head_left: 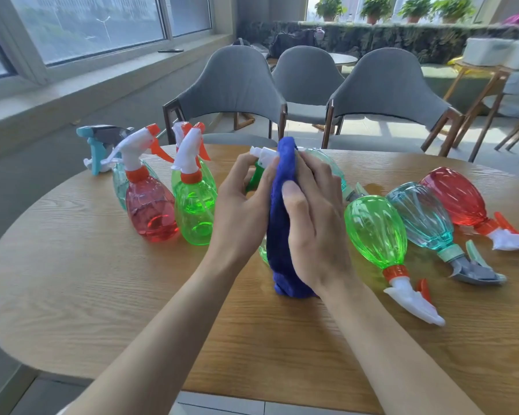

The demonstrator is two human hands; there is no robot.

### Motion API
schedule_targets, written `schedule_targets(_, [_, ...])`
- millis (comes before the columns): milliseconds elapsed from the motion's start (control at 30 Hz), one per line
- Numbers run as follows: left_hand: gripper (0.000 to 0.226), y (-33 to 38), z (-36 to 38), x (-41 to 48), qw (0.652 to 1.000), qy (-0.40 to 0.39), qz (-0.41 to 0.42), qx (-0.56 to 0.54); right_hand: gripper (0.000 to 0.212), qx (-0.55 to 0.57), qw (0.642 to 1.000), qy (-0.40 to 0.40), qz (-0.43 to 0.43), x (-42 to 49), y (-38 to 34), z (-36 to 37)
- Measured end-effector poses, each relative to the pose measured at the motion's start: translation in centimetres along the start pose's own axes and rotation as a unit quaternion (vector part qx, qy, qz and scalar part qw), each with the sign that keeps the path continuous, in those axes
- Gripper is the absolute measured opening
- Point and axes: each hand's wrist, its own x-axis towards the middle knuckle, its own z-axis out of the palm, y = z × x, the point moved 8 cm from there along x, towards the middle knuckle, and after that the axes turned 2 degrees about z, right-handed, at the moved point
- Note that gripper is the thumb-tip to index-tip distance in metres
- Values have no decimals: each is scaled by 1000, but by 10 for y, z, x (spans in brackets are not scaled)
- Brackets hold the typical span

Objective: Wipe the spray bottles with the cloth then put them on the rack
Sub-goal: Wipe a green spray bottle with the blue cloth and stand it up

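Bright daylight pours in through the windows [102,28] at upper left and far back, washing out the panes. Sheen glares on the desk [402,172] beyond the bottles. Wide-angle distortion bends the edges; everything looks slightly soft.

Oval light-wood table [72,280]; three grey upholstered chairs with dark wooden legs [234,85] behind; potted green plants [375,7] on far sill.

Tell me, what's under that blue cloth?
A spray bottle: its white nozzle and green trigger stick out by the left hand. The cloth and right hand cover most of its body.
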Motion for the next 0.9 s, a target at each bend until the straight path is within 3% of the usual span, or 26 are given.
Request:
schedule_targets(167, [32, 6, 3, -5, 999, -27, 11, -25, 36, 55, 997, 25, 45, 10, 14, -4])
schedule_targets(300, [29, 8, 4, -11, 999, -37, 21, -22, 11, 121, 987, 73, 80, 17, 20, -13])
schedule_targets(600, [23, 8, 4, -16, 999, -45, 16, -20, 32, 131, 987, 45, 75, 13, 16, -6])
schedule_targets(733, [21, 10, 8, -19, 998, -53, 14, -24, 9, 132, 985, 76, 84, 16, 19, -12])
schedule_targets(900, [18, 9, 7, -18, 998, -48, 17, -26, 16, 161, 981, 66, 90, 17, 23, -13])
